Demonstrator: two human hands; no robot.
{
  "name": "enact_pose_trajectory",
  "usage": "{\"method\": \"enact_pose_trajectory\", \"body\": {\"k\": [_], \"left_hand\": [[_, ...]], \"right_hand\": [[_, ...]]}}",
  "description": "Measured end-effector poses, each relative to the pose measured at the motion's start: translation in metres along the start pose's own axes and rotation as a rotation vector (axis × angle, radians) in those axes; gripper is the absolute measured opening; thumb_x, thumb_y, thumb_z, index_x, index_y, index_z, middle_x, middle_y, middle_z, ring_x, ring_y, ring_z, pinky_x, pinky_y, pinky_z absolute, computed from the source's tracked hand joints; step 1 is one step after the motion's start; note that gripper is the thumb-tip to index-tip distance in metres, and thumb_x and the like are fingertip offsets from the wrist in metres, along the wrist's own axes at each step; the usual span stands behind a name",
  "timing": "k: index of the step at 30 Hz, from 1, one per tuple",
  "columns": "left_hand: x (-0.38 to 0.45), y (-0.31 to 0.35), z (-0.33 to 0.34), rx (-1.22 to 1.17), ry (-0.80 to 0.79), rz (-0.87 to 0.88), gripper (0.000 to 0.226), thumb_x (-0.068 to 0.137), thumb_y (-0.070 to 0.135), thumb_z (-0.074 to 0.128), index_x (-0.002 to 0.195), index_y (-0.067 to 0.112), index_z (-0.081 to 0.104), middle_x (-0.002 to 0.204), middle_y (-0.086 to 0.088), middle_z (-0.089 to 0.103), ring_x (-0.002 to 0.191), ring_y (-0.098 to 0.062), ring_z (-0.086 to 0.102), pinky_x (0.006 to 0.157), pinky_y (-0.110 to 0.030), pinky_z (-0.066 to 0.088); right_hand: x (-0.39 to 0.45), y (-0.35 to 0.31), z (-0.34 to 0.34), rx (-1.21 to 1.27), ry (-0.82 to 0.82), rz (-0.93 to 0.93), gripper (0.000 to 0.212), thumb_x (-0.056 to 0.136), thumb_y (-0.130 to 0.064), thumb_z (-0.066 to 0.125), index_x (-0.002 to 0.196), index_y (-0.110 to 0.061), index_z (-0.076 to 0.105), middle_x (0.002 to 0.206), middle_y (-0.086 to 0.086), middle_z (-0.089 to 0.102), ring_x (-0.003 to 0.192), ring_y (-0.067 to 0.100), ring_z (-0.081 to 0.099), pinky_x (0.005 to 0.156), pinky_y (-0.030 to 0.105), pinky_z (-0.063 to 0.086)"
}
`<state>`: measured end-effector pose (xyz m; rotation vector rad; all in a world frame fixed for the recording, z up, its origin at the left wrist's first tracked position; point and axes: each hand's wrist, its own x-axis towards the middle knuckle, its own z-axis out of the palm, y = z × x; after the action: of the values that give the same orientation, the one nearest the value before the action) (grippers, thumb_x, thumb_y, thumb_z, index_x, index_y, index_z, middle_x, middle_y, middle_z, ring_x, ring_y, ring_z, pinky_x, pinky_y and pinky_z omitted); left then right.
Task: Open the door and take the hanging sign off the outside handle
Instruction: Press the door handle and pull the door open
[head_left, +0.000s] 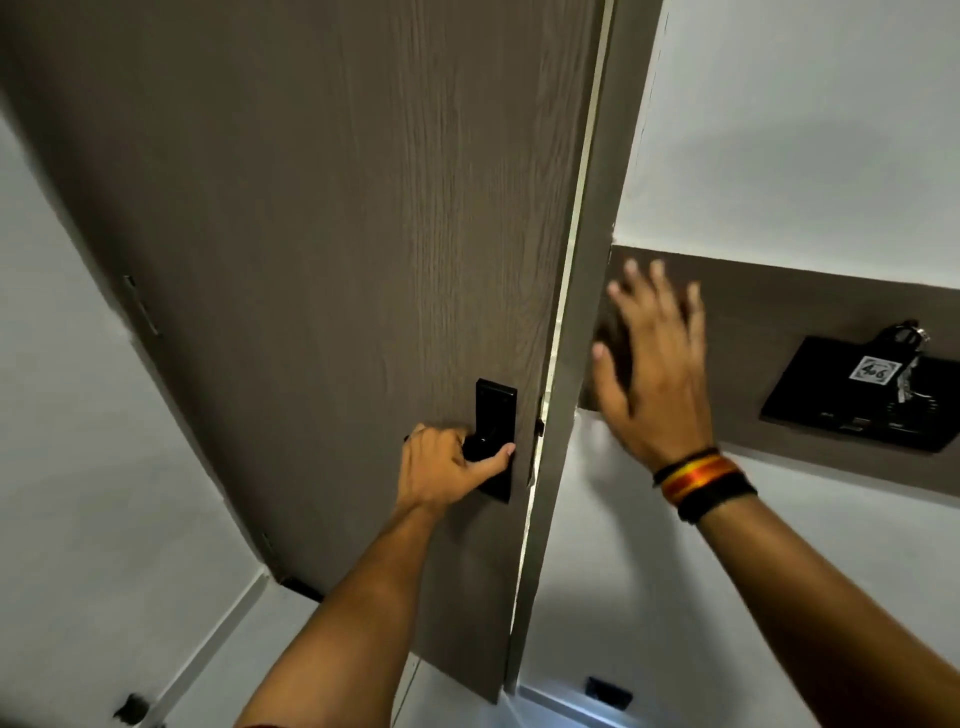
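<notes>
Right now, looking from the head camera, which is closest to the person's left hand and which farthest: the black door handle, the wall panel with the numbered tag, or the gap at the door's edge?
From the left hand:
1. Black door handle, gripped, at the hand's right.
2. Gap at the door's edge, further right.
3. Wall panel with the numbered tag, far right on the wall band.

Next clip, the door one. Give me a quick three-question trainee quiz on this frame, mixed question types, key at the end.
1. True or false: the left hand grips the black lever handle of the brown wood-grain door.
2. Is the right hand A) open with fingers spread, or B) closed on the hanging sign?
3. Fill in: a striped band sits on the ____ wrist.

Key: 1 true; 2 A; 3 right.
</notes>
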<state>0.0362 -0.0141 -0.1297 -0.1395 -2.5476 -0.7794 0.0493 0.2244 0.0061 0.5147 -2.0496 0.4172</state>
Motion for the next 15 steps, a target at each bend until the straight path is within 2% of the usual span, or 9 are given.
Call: {"method": "enact_pose_trajectory", "body": {"k": [2,5,8,10,13,15], "left_hand": [[-0.008,-0.002,-0.014,0.048,-0.001,0.071,0.067,0.078,0.078,0.059,0.047,0.025,0.031,0.043,-0.001,0.051,0.043,-0.021,0.05,0.071,-0.036,0.047],[-0.025,-0.005,-0.027,0.084,-0.018,0.093,0.063,0.081,0.076,0.06,0.056,0.018,0.053,0.054,0.001,0.061,0.055,-0.018,0.059,0.08,-0.037,0.048],[-0.042,-0.016,-0.042,0.142,-0.026,0.121,0.055,0.08,0.075,0.061,0.064,0.023,0.05,0.062,0.006,0.055,0.065,-0.017,0.055,0.078,-0.035,0.044],[-0.055,-0.025,-0.054,0.153,-0.033,0.137,0.051,0.08,0.076,0.06,0.072,0.026,0.055,0.068,0.005,0.056,0.071,-0.016,0.053,0.076,-0.034,0.043],[-0.08,-0.033,-0.07,0.133,0.019,0.146,0.047,0.08,0.071,0.064,0.076,0.026,0.055,0.072,0.006,0.054,0.073,-0.016,0.049,0.076,-0.035,0.049],[-0.094,-0.039,-0.08,0.137,0.042,0.165,0.046,0.081,0.067,0.068,0.075,0.028,0.046,0.071,0.009,0.048,0.072,-0.013,0.046,0.099,-0.038,0.051]], "right_hand": [[-0.048,-0.013,0.007,0.147,-0.119,0.043,0.053,0.1,-0.02,0.054,0.151,-0.011,0.043,0.163,0.01,0.035,0.156,0.022,0.021,0.127,0.055,0.017],[-0.101,-0.022,0.02,0.307,-0.379,0.337,0.051,0.103,-0.026,0.055,0.152,-0.02,0.042,0.158,0.005,0.045,0.148,0.023,0.038,0.12,0.046,0.036],[-0.125,-0.023,0.035,0.357,-0.691,0.524,0.054,0.102,-0.033,0.056,0.153,-0.027,0.039,0.156,0.005,0.048,0.14,0.026,0.049,0.114,0.041,0.043],[-0.13,-0.031,0.044,0.371,-0.856,0.505,0.058,0.1,-0.035,0.059,0.153,-0.029,0.038,0.154,0.002,0.051,0.137,0.026,0.053,0.112,0.041,0.046],[-0.135,-0.053,0.055,0.405,-0.987,0.414,0.057,0.098,-0.035,0.061,0.151,-0.029,0.042,0.149,-0.002,0.056,0.132,0.023,0.057,0.109,0.038,0.048],[-0.136,-0.068,0.06,0.419,-1.012,0.364,0.044,0.097,-0.033,0.059,0.14,-0.025,0.055,0.138,-0.001,0.064,0.123,0.022,0.063,0.102,0.037,0.053]]}}
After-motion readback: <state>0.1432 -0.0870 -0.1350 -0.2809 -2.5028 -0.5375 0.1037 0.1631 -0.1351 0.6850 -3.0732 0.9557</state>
